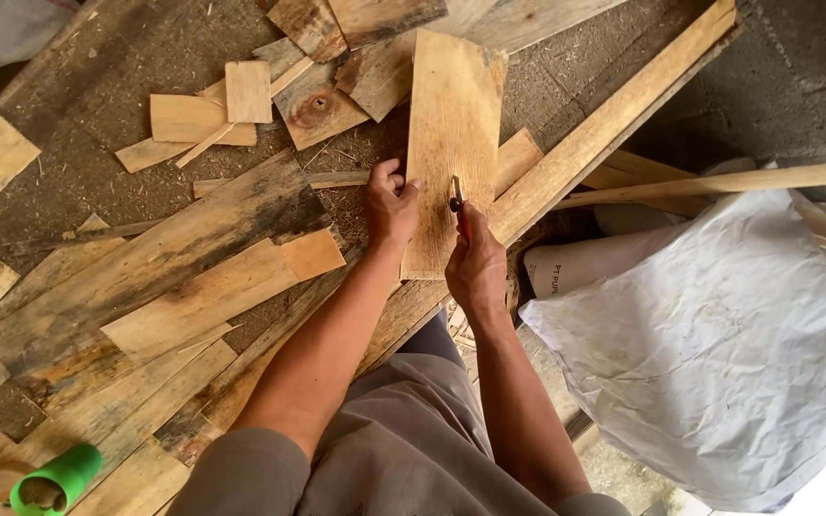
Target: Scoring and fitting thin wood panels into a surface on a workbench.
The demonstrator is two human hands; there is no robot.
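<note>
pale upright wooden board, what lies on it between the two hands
In the head view, only bare wood of the pale wooden board lies between the left hand and the right hand, which holds a red-handled tool.

White sacks [719,344] — perhaps printed — right
</note>
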